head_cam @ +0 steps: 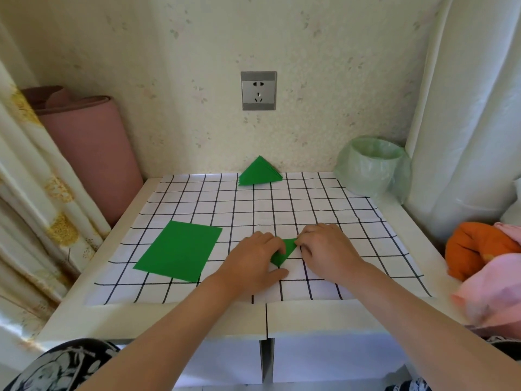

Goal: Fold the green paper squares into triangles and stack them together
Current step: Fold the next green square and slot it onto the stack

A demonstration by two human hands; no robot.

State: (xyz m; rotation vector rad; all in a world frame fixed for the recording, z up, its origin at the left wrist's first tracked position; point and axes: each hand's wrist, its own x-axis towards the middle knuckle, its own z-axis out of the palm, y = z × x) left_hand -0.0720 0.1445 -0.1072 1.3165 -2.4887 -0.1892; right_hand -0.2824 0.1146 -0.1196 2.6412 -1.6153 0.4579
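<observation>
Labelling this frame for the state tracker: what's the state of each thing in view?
folded green paper, mid-fold on the table, under both hands
left hand, fingers curled on that paper
right hand, pinching its corner
triangle stack, folded, piled by the wall
flat green paper, unfolded
lined bin, open
wall socket, nothing plugged in

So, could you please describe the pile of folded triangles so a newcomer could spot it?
Find the grey wall socket; below it, at the far edge of the checked cloth, sits the triangle stack. Unlike the flat green sheets near left, it is layered and pointed.
</observation>
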